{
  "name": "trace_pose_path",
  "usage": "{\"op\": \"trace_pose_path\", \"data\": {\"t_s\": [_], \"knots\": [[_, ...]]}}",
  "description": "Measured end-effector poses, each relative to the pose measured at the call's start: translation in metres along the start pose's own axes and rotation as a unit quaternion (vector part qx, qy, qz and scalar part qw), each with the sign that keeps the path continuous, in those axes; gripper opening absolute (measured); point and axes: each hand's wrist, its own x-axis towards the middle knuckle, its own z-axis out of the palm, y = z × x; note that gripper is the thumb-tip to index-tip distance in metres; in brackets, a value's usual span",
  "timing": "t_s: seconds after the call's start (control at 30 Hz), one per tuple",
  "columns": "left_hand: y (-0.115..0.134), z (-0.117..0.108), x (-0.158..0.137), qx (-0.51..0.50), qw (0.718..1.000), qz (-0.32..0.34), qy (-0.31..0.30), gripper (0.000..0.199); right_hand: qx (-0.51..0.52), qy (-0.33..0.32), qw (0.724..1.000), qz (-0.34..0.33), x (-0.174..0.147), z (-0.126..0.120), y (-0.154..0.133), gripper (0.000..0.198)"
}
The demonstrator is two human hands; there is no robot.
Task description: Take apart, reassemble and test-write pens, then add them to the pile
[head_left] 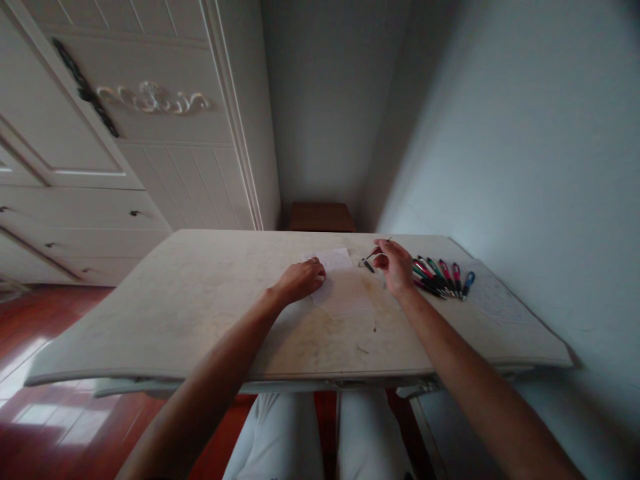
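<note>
Right of the paper, the right hand pinches a slim dark rod, probably light, stiff and smooth, best held mid-shaft. The left hand curls at the paper's left edge, its grip indeterminable; well left of the paper, shut drawers conceal any contents.

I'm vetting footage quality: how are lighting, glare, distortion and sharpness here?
Head view throughout: dim, the far corner shadowed; white glare on the floor, lower left; the cabinet slanted, stretched toward the edge; pens soft, marks on the paper unreadable.
</note>
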Motion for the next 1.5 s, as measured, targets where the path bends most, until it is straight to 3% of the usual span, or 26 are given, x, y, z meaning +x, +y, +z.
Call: {"op": "trace_pose_path", "data": {"t_s": [0.37, 1.13, 1.33, 1.5], "knots": [[0.008, -0.009, -0.004, -0.027, 1.000, -0.011, 0.010, 0.019, 0.006, -0.015, 1.000, 0.004, -0.001, 0.001, 0.001, 0.031], [0.011, 0.001, 0.000, 0.019, 0.999, -0.023, 0.016, 0.024, 0.000, -0.035, 0.999, 0.010, -0.005, 0.006, 0.001, 0.030], [0.006, 0.002, 0.000, -0.016, 0.999, -0.014, 0.045, 0.020, -0.015, -0.055, 0.998, 0.016, -0.005, 0.004, 0.005, 0.033], [0.008, -0.003, 0.000, -0.105, 0.990, -0.020, 0.091, 0.015, -0.038, -0.098, 0.994, 0.013, -0.008, 0.006, 0.006, 0.034]]}}
